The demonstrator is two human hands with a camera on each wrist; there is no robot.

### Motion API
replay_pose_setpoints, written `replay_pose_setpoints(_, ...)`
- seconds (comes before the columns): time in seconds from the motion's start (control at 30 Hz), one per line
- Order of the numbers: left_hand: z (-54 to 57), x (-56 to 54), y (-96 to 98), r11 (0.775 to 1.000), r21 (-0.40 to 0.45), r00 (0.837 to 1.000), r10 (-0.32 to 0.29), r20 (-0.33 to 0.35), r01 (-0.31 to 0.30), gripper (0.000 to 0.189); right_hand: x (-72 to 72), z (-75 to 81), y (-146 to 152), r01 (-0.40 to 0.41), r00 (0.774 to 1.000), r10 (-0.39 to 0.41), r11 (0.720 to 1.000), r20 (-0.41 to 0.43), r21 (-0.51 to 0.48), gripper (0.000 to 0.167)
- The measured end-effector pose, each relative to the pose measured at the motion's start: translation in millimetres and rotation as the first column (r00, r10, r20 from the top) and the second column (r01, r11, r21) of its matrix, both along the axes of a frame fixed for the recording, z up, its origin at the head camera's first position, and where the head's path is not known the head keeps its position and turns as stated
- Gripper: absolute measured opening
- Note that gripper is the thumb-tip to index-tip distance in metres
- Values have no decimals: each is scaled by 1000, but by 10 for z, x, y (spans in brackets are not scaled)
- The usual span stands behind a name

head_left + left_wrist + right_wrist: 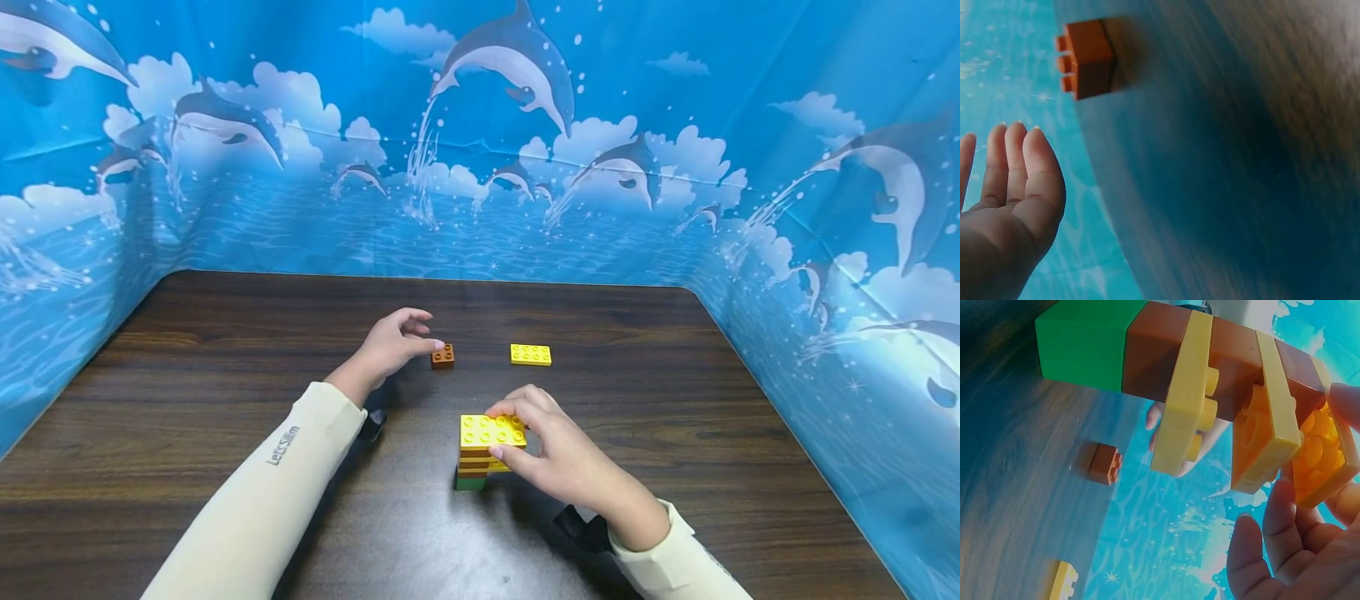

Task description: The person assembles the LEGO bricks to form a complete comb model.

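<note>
A tower of toy building bricks (473, 454) stands upright on the table, with a green brick (1082, 347) at its base and brown bricks and thin yellow plates alternating above. The yellow plates overhang to one side. My right hand (558, 446) pinches the top yellow plate (480, 433), thumb on the near side and fingers on the far side. Farther back lies a loose brown brick (442, 357), studs up. Beside it is my left hand (386, 346), fingers loosely extended; the left wrist view shows the brown brick (1091, 59) apart from these fingers.
A loose yellow plate (531, 355) lies right of the brown brick, behind the tower. The dark wooden table (300, 308) meets a blue dolphin-print curtain (465, 225) at the back and sides.
</note>
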State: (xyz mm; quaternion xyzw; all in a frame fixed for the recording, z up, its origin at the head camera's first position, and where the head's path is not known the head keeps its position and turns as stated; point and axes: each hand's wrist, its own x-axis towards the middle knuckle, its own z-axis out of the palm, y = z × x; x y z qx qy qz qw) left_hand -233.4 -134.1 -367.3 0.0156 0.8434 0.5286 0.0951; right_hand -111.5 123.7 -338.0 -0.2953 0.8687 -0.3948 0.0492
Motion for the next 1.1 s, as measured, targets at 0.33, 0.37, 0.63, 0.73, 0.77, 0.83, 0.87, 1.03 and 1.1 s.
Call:
replay_pose_setpoints(0.33, -149, -164, 6, 997, -78, 998, 5, 68, 1, 60, -5, 6, -6, -1, 1000, 1, 1000, -4, 13, 34)
replay_pose_setpoints(0.37, -165, -173, 9, 996, -91, 997, 2, 71, 4, 60, -4, 6, -5, -2, 1000, 2, 1000, -4, 13, 34)
replay_pose_setpoints(0.63, -213, -198, 56, 990, -141, 995, -19, 93, 32, 61, -6, 0, -3, -5, 1000, 5, 1000, -5, 6, 33)
replay_pose_setpoints(0.73, -218, -204, 72, 987, -155, 994, -27, 103, 43, 61, -10, -2, -1, -6, 1000, 6, 1000, -2, 7, 33)
replay_pose_setpoints(0.77, -216, -208, 76, 986, -160, 994, -33, 103, 49, 61, -12, -2, -1, -6, 1000, 6, 1000, 0, 8, 33)
replay_pose_setpoints(0.83, -213, -215, 81, 984, -167, 994, -44, 105, 61, 61, -13, -1, 2, -4, 1000, 4, 1000, 6, 9, 33)
replay_pose_setpoints(0.87, -211, -220, 83, 983, -169, 993, -48, 106, 65, 61, -13, -1, 3, -3, 1000, 3, 1000, 7, 10, 33)
replay_pose_setpoints(1.03, -215, -243, 76, 980, -178, 992, -65, 105, 83, 59, -16, 2, 4, -2, 1000, 2, 1000, 9, 12, 33)
replay_pose_setpoints(1.1, -224, -254, 70, 979, -183, 992, -76, 99, 93, 59, -17, 3, 3, -3, 1000, 3, 1000, 8, 13, 33)
